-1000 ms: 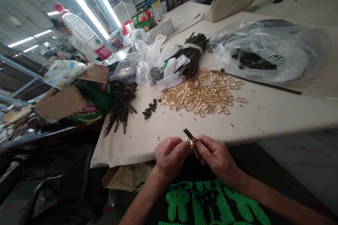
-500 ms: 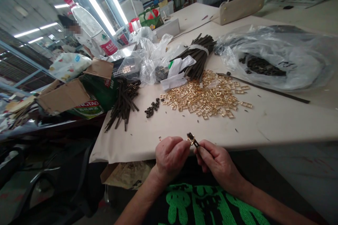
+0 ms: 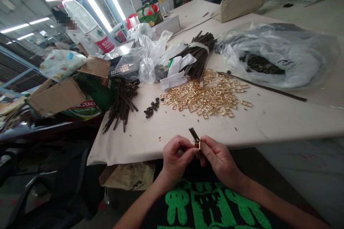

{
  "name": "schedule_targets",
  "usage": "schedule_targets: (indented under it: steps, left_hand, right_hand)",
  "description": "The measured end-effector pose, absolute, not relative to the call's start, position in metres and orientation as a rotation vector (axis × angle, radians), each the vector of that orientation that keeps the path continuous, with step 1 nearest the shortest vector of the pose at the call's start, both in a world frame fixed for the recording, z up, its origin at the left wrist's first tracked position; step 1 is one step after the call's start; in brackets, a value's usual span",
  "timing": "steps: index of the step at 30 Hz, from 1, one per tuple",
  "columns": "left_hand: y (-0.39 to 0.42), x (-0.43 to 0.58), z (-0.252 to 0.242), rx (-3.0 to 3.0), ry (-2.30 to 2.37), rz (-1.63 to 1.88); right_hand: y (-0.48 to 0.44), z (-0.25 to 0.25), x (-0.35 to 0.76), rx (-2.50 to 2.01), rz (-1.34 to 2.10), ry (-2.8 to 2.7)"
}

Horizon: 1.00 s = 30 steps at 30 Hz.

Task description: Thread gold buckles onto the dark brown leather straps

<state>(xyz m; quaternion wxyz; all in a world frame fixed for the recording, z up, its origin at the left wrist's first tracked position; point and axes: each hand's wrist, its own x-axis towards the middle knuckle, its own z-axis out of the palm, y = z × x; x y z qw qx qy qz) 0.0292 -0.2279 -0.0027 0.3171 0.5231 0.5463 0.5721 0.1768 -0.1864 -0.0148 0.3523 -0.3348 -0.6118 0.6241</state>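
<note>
A short dark strap (image 3: 193, 134) with small holes pokes up between my fingertips over the table's front edge. Around it sits a gold buckle (image 3: 198, 144), partly covered by fingers. My left hand (image 3: 174, 159) pinches the buckle from the left between thumb and forefinger. From the right, my right hand (image 3: 220, 161) is closed on the strap beside the buckle; the strap's lower end is hidden in the fingers. Beyond my hands lies a heap of gold buckles (image 3: 206, 96). Left of the heap are small dark loops (image 3: 152, 108) and a loose pile of dark straps (image 3: 122, 105).
A tied bundle of dark straps (image 3: 200, 51) lies behind the buckles, near crumpled clear plastic (image 3: 147, 66). A large clear bag (image 3: 303, 60) with dark pieces is at right. An open cardboard box (image 3: 56, 96) stands left, a beige bag (image 3: 242, 3) at the back.
The buckle now sits lower on the strap, nearer my right fingers, and more of the strap's end shows above it. My left hand has turned, its thumb now showing.
</note>
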Motion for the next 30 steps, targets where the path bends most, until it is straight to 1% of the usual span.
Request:
schedule_targets:
  steps: [3,6,13,18,25,30]
  left_hand:
    - [-0.227,0.032,-0.002,0.955,1.302,1.435]
    - [-0.225,0.034,0.003,0.788,1.156,1.379]
    - [-0.221,0.033,0.007,0.766,1.145,1.333]
    - [-0.22,0.029,0.005,0.766,1.161,1.3]
    - [-0.222,0.023,0.003,0.77,1.249,1.323]
    - [-0.225,0.025,-0.002,0.666,1.227,1.33]
  right_hand:
    - [-0.186,-0.014,0.177,-0.856,1.649,-1.58]
    - [-0.185,-0.012,0.177,-0.839,1.672,-1.607]
    - [-0.183,-0.014,0.179,-0.848,1.583,-1.759]
    - [-0.179,-0.015,0.181,-0.86,1.421,-1.909]
    - [-0.178,-0.006,0.185,-0.838,1.439,-2.01]
    - [-0.179,-0.004,0.184,-0.911,1.309,-2.105]
